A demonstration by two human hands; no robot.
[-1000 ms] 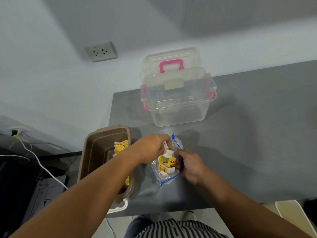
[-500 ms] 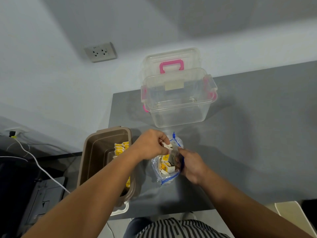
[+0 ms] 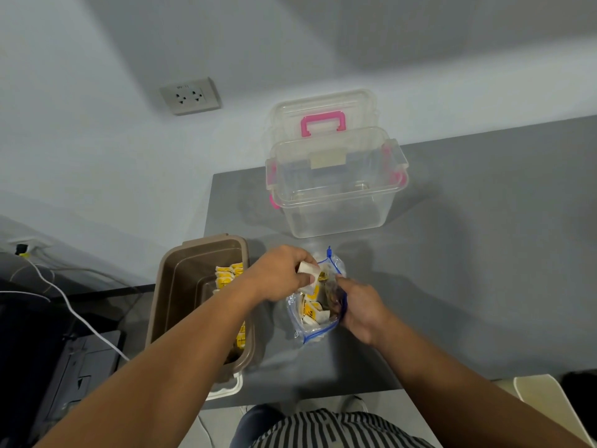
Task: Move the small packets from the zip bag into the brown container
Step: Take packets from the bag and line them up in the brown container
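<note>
Head view, looking steeply down, close over table (image 3: 484, 253).

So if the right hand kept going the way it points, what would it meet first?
The right hand grips the zip bag; pushing on, it would probably meet the left hand holding a packet, depth being unclear.

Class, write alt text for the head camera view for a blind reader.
A person's left hand pinches small packets at the mouth of a zip bag, which the right hand grips on a grey table. A brown container holding more packets stands left, a clear box behind.
</note>
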